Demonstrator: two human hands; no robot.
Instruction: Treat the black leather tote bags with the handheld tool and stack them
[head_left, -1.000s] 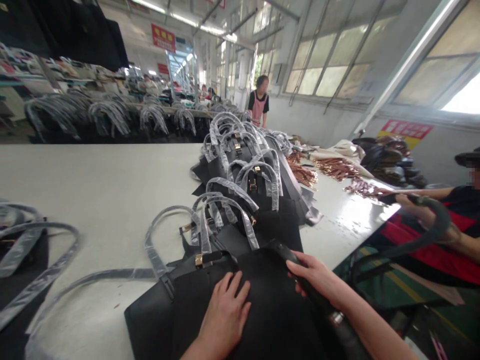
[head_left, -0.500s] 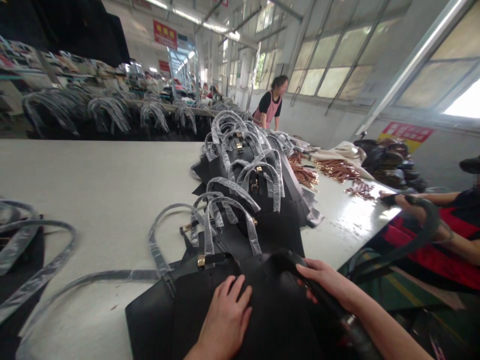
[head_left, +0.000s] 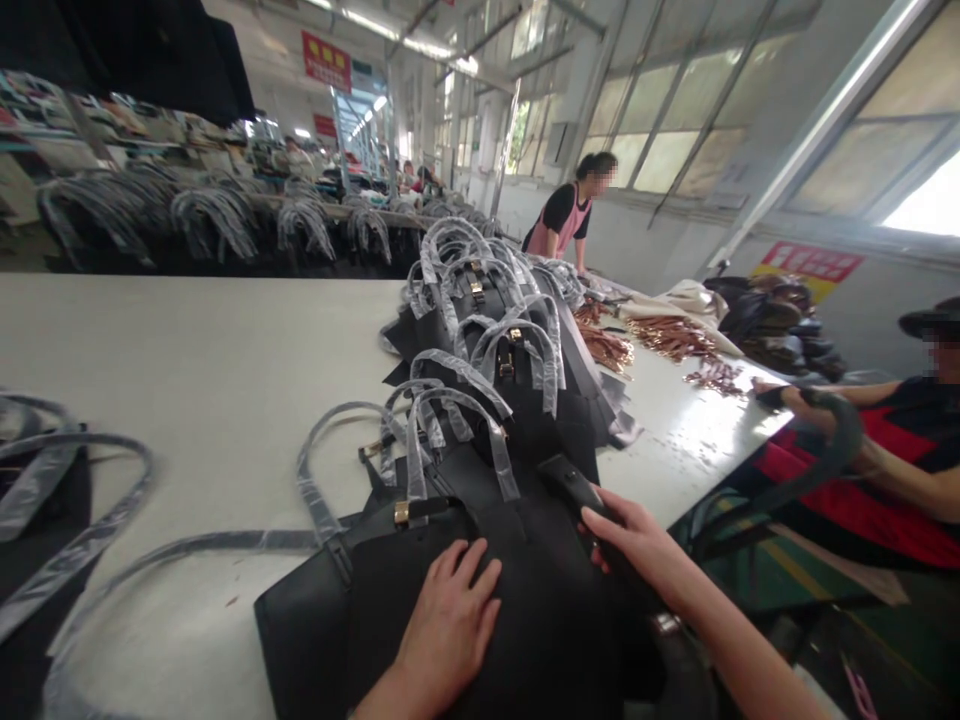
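While your left hand [head_left: 446, 620] lies spread, seemingly steadying the smooth black bag [head_left: 551, 610], your right hand [head_left: 630, 530] grips a black tubular tool [head_left: 570, 482] toward two o'clock; next, guide it lightly.

Left hand [head_left: 448, 625] rests on a black bag [head_left: 540, 610], right hand [head_left: 626, 535] grips a black tool [head_left: 568, 484]

Bag [head_left: 540, 600]: matt blk, smooth, leather-like. Handle wraps [head_left: 499, 450]: clear plastic, shiny. Clasp [head_left: 402, 513]: glossy gold-tone metal.

near bag [head_left: 555, 620] on table [head_left: 187, 350] | bag pile [head_left: 566, 425] behind it | other bag [head_left: 64, 525] left
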